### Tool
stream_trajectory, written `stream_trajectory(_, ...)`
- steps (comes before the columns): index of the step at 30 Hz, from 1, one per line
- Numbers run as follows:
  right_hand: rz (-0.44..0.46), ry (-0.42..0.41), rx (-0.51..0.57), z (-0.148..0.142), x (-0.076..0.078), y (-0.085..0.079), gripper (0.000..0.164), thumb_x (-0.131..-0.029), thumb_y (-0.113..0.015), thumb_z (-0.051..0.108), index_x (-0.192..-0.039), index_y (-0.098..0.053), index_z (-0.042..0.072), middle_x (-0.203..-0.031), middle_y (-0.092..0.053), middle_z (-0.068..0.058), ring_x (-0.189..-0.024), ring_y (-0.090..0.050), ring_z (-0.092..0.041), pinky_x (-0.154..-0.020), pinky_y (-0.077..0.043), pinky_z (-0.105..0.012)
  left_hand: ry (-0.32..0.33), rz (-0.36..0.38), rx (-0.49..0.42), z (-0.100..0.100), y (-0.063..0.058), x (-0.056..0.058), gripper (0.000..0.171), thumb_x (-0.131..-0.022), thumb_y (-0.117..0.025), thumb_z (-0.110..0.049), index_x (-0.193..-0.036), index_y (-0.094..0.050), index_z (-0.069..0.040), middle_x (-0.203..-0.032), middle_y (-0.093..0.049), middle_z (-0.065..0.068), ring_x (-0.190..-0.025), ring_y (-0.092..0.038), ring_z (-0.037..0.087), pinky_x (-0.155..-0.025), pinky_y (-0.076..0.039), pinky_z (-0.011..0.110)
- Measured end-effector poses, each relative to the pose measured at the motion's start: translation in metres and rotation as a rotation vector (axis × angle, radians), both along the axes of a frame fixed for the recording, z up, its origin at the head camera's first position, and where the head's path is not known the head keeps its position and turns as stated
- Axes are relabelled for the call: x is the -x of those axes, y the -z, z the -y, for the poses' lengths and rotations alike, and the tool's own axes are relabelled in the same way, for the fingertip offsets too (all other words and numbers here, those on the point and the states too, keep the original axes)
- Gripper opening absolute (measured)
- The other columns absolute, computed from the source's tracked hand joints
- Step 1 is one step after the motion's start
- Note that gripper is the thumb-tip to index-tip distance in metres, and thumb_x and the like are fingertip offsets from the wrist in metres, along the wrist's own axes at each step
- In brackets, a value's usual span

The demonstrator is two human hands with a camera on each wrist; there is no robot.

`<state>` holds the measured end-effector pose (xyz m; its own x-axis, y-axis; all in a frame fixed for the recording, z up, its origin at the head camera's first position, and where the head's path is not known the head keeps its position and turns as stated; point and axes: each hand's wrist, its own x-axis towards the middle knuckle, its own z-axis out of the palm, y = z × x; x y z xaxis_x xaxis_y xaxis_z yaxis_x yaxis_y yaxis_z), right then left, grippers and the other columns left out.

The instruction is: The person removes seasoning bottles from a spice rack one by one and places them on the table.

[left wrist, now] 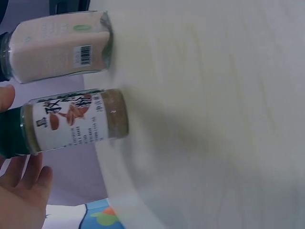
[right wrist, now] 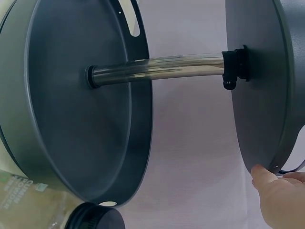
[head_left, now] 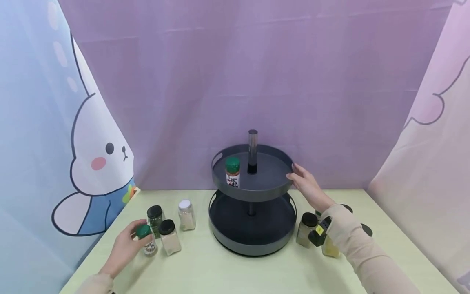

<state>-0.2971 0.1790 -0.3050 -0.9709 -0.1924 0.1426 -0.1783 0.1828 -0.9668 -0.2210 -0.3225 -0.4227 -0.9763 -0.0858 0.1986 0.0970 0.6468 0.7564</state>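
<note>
At the left of the table, my left hand holds a green-capped spice jar by its cap, thumb on one side and fingers on the other. The jar stands nearly upright; whether its base touches the table I cannot tell. On the right, my right hand grips the rim of the upper tray of a dark two-tier rack, near a handle cutout. A similar green-capped jar stands on the left part of that tray. The lower tray lies below it, joined by a metal post.
Beside the left hand stand a black-capped jar of green herbs, a black-capped jar of pale powder and a white-capped jar. Right of the rack are several jars, including a grey-brown one and a yellow one, partly behind the right sleeve.
</note>
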Motion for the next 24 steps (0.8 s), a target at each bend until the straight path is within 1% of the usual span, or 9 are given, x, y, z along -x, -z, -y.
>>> stream_trajectory(3, 0.003, 0.001, -0.001, -0.001, 0.000, 0.000, 0.069, -0.096, -0.043, 0.015, -0.147, 0.001, 0.001, -0.155, 0.000, -0.016, -0.138, -0.010, -0.030, -0.114, -0.016, -0.049, -0.026, -0.111, 0.054, -0.002, -0.011, -0.002, 0.060, -0.083, -0.068, -0.020, -0.129, -0.042, 0.008, -0.129, -0.045, 0.034, -0.118, -0.037, 0.051, -0.100, -0.033, 0.064)
stream_trajectory(8, 0.000, 0.000, 0.000, -0.002, 0.001, 0.001, 0.069, -0.097, -0.043, 0.015, -0.147, 0.001, 0.002, -0.155, 0.000, -0.015, -0.138, -0.010, -0.030, -0.114, -0.016, -0.049, -0.060, -0.248, 0.077, -0.009, -0.040, -0.003, 0.056, -0.082, -0.069, -0.024, -0.126, -0.048, 0.005, -0.128, -0.047, 0.030, -0.119, -0.037, 0.050, -0.098, -0.034, 0.065)
stream_trajectory(10, 0.001, 0.000, 0.000, -0.002, 0.001, 0.001, 0.069, -0.097, -0.043, 0.015, -0.147, 0.001, 0.002, -0.155, 0.000, -0.015, -0.138, -0.010, -0.030, -0.114, -0.016, -0.049, -0.051, -0.286, 0.073, -0.012, -0.051, -0.003, 0.055, -0.082, -0.069, -0.025, -0.125, -0.050, 0.004, -0.127, -0.048, 0.030, -0.118, -0.037, 0.050, -0.097, -0.035, 0.065)
stream_trajectory(14, 0.007, 0.001, -0.004, -0.001, 0.001, 0.002, 0.069, -0.097, -0.043, 0.015, -0.147, 0.002, 0.002, -0.155, 0.000, -0.015, -0.138, -0.010, -0.030, -0.114, -0.016, -0.049, -0.012, -0.301, 0.057, -0.020, -0.070, -0.005, 0.054, -0.084, -0.066, -0.029, -0.126, -0.050, 0.002, -0.130, -0.048, 0.028, -0.119, -0.039, 0.049, -0.095, -0.039, 0.063)
stream_trajectory(16, 0.008, 0.000, -0.005, -0.001, 0.001, 0.001, 0.069, -0.097, -0.043, 0.015, -0.147, 0.002, 0.002, -0.155, 0.000, -0.016, -0.138, -0.010, -0.030, -0.114, -0.016, -0.049, 0.009, -0.288, 0.051, -0.025, -0.078, -0.006, 0.055, -0.085, -0.065, -0.030, -0.127, -0.049, 0.001, -0.131, -0.048, 0.025, -0.119, -0.041, 0.046, -0.096, -0.044, 0.053)
stream_trajectory(18, 0.007, 0.001, -0.006, 0.000, 0.001, 0.001, 0.069, -0.097, -0.044, 0.015, -0.147, 0.001, 0.002, -0.155, -0.001, -0.016, -0.138, -0.010, -0.031, -0.114, -0.016, -0.049, 0.032, -0.279, 0.037, -0.030, -0.086, -0.005, 0.054, -0.086, -0.064, -0.030, -0.127, -0.049, 0.001, -0.130, -0.049, 0.022, -0.119, -0.044, 0.042, -0.095, -0.050, 0.032)
stream_trajectory(21, 0.005, 0.001, -0.009, 0.001, 0.001, 0.000, 0.069, -0.096, -0.044, 0.016, -0.147, 0.001, 0.002, -0.155, -0.001, -0.016, -0.138, -0.010, -0.031, -0.114, -0.016, -0.050, 0.070, -0.277, 0.000, -0.039, -0.098, -0.003, 0.052, -0.086, -0.063, -0.030, -0.126, -0.049, 0.001, -0.128, -0.051, 0.021, -0.118, -0.047, 0.038, -0.085, -0.044, 0.005)
stream_trajectory(23, 0.003, 0.003, -0.014, 0.001, 0.002, -0.001, 0.070, -0.096, -0.044, 0.016, -0.147, 0.001, 0.002, -0.155, -0.001, -0.016, -0.138, -0.010, -0.031, -0.114, -0.016, -0.050, 0.102, -0.276, -0.032, -0.045, -0.106, -0.001, 0.052, -0.087, -0.062, -0.029, -0.126, -0.048, 0.002, -0.128, -0.051, 0.022, -0.119, -0.047, 0.037, -0.081, -0.039, -0.002)
stream_trajectory(24, 0.004, 0.003, -0.017, 0.001, 0.002, -0.001, 0.070, -0.096, -0.044, 0.016, -0.147, 0.002, 0.003, -0.155, 0.000, -0.015, -0.138, -0.010, -0.031, -0.114, -0.016, -0.050, 0.115, -0.273, -0.040, -0.048, -0.111, 0.001, 0.052, -0.088, -0.062, -0.029, -0.127, -0.048, 0.002, -0.129, -0.052, 0.022, -0.119, -0.047, 0.037, -0.081, -0.040, -0.002)
